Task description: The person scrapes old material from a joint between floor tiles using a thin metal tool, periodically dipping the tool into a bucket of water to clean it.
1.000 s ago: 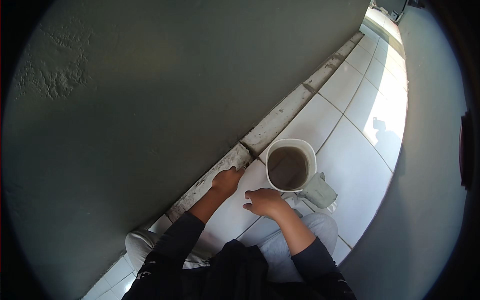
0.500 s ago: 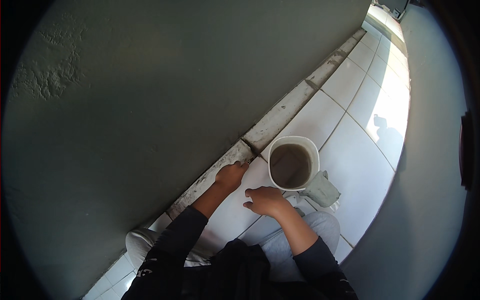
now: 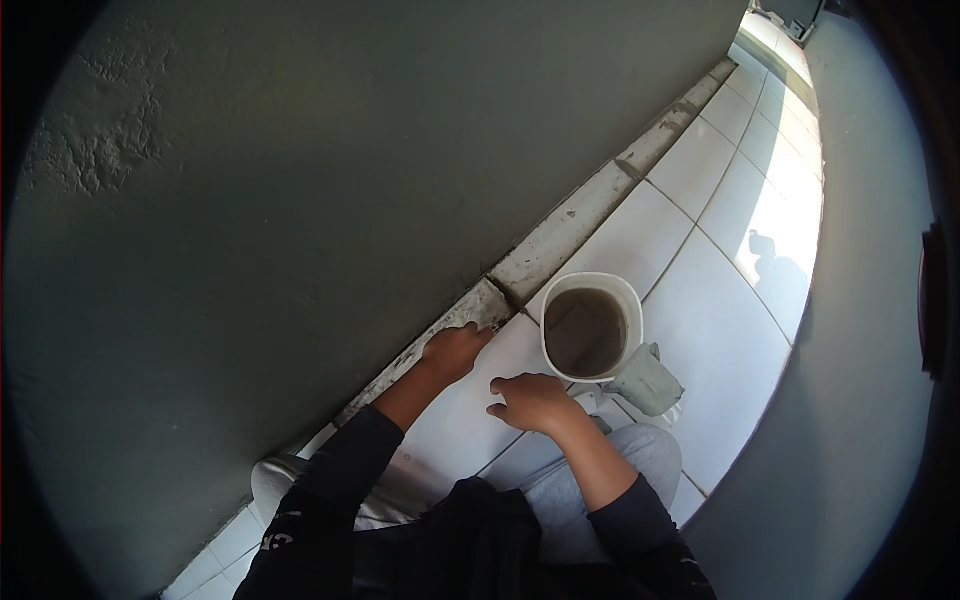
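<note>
My left hand (image 3: 457,352) is closed at the whitish skirting strip (image 3: 440,335) along the foot of the dark wall. Its fingers point at a dark gap between two skirting pieces, and whatever they may hold is too small to make out. Nearby, above a white floor tile, my right hand (image 3: 532,402) has its thumb and forefinger apart with nothing between them. Just beyond the right hand stands a white bucket (image 3: 637,318) holding murky brown water (image 3: 585,335). Against the bucket's near right side rests a grey, pouch-like thing (image 3: 650,382), its exact kind unclear.
A dark grey wall (image 3: 300,200) rises close on the left, with a rough patch high up. On the right runs a paler wall (image 3: 840,300). Between them, white floor tiles (image 3: 715,320) stretch away, sunlit along the right. My grey-trousered knees flank my arms.
My left hand has shifted slightly left and toward me along the skirting, still closed. The right hand keeps nearly the same place and shape. The bucket appears slightly further right in view.
</note>
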{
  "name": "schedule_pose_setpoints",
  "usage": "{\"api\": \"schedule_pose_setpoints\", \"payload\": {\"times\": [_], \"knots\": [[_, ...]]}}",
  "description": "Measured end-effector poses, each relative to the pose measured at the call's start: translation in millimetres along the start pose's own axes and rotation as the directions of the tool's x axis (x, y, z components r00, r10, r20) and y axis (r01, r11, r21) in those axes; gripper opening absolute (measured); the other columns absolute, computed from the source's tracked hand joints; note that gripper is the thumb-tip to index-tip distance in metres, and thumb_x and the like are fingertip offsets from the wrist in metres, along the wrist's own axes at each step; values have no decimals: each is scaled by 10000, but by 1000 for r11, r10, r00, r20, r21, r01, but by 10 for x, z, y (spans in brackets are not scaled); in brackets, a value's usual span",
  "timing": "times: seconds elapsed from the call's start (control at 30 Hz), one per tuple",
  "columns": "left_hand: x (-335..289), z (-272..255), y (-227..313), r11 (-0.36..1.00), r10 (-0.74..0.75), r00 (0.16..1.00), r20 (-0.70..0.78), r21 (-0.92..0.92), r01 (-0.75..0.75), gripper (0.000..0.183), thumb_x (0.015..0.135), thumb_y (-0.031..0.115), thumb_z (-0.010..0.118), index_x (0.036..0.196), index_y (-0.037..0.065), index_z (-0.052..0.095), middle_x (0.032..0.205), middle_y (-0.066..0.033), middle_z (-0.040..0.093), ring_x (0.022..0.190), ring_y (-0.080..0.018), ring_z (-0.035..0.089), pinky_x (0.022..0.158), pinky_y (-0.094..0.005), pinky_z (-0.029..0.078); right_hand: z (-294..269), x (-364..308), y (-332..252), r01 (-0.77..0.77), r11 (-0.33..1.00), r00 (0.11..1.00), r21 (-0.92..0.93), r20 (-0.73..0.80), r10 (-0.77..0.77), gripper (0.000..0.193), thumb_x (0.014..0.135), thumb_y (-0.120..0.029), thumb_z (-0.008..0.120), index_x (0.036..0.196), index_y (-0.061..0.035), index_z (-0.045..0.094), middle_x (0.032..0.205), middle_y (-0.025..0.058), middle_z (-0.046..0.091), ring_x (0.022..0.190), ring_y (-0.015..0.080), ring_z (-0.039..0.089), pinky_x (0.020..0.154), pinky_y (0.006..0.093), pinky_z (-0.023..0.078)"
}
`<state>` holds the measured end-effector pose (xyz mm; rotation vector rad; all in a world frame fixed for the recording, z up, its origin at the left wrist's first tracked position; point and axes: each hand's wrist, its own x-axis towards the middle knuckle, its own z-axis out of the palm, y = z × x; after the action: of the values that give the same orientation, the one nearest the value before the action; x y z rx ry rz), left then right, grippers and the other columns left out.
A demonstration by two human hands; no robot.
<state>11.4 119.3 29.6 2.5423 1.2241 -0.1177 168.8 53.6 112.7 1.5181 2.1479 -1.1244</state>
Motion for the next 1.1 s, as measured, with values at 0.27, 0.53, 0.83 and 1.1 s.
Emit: {"api": "schedule_pose_setpoints", "payload": {"times": [0.27, 0.53, 0.83, 1.1], "knots": [[183, -104, 92, 998, -39, 997, 73, 56, 35, 339, 747, 11, 488, 1073, 82, 545, 867, -161, 581, 776, -311, 617, 641, -406, 509, -6, -19, 33, -31, 1000, 999, -6, 20, 31, 361, 836, -372, 517, 1077, -106, 550, 988, 103, 623, 960, 271, 585, 782, 399, 460], [335, -150, 121, 997, -79, 990, 119, 28, 77, 358, 730, -13, 498, 1077, 68, 533, 893, -158, 584, 792, -317, 616, 649, -416, 508, 16, 2, 2, -16, 1000, 1000, -11, 12, 16, 363, 828, -382, 523, 1061, -106, 558, 966, 105, 627, 947, 271, 590, 771, 401, 462], [136, -107, 137, 999, -44, 997, 69, 30, 42, 340, 723, -13, 500, 1048, 67, 559, 862, -167, 586, 786, -317, 615, 647, -412, 507, 18, 3, 23, -21, 1000, 1000, -13, 3, 21, 361, 826, -380, 526, 1062, -108, 559, 967, 99, 627, 947, 263, 591, 773, 396, 462], [205, -94, 131, 998, -44, 997, 66, 57, 41, 342, 721, -19, 510, 1052, 60, 537, 856, -163, 588, 779, -305, 622, 634, -394, 514, 4, -21, 35, -29, 1000, 999, -9, 16, 29, 365, 832, -378, 521, 1075, -108, 553, 985, 97, 625, 952, 267, 588, 779, 393, 461]]}}
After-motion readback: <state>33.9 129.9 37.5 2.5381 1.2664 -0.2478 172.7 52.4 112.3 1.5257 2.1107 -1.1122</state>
